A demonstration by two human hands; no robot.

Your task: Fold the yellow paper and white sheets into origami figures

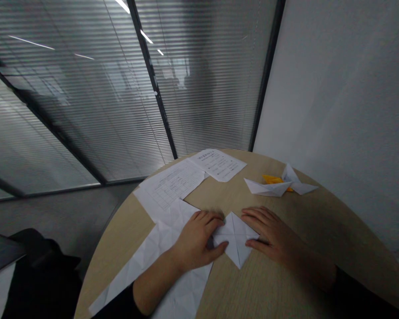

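Observation:
A white paper square [234, 243], folded with creases crossing at its middle, lies on the table with one corner pointing towards me. My left hand [201, 237] holds its left side, fingers above and thumb below that corner. On the opposite side my right hand [267, 232] holds the right corner, its thumb near the lower edge and its fingers along the upper one. Under my left wrist spreads a large creased white sheet [142, 261]. Beyond my right hand are folded white paper boats [269, 188] and a yellow folded paper piece [272, 179] among them.
Printed sheets [176, 181] lie at the far left of the round wooden table [119, 239], with another printed page [217, 164] overlapping them. Glass panels with blinds [206, 88] stand behind. A white wall [346, 110] runs along the right. A dark chair-like object [36, 252] is at lower left.

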